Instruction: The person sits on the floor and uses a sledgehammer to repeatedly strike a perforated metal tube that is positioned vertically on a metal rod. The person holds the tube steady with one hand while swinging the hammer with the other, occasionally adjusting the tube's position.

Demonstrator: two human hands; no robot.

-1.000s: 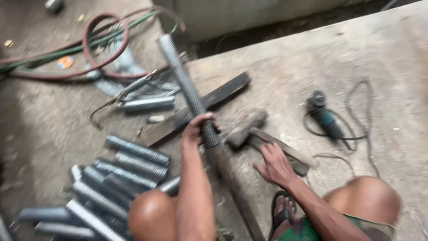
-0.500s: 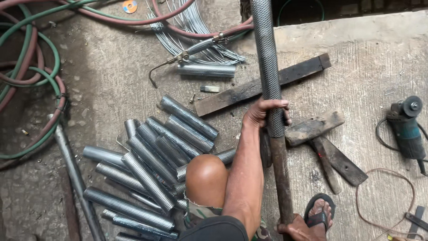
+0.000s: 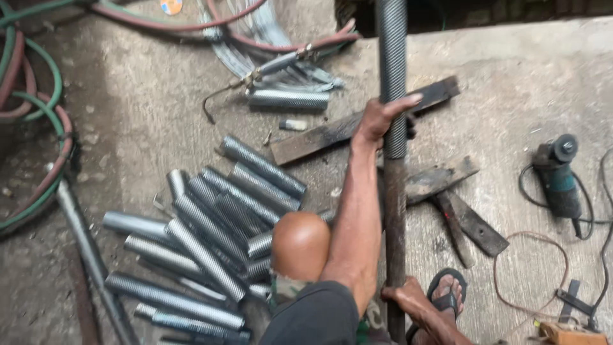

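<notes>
While the left hand (image 3: 377,121) and right hand (image 3: 408,300) both grasp the long threaded rod (image 3: 391,76), it may slip onto the sandalled foot (image 3: 447,297) if a grip loosens.

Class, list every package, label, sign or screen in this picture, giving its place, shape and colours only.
Round sticker or disc: on the ground at the top edge, among the hoses; orange and pale blue.
Small box-like thing: bottom right corner by the cables; tan and orange, partly cut off.
No signs or screens.

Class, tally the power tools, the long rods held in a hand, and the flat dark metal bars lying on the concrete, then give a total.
Angle grinder: 1
Long rod held by left hand and right hand: 1
Flat dark metal bars: 3
Total: 5
</notes>
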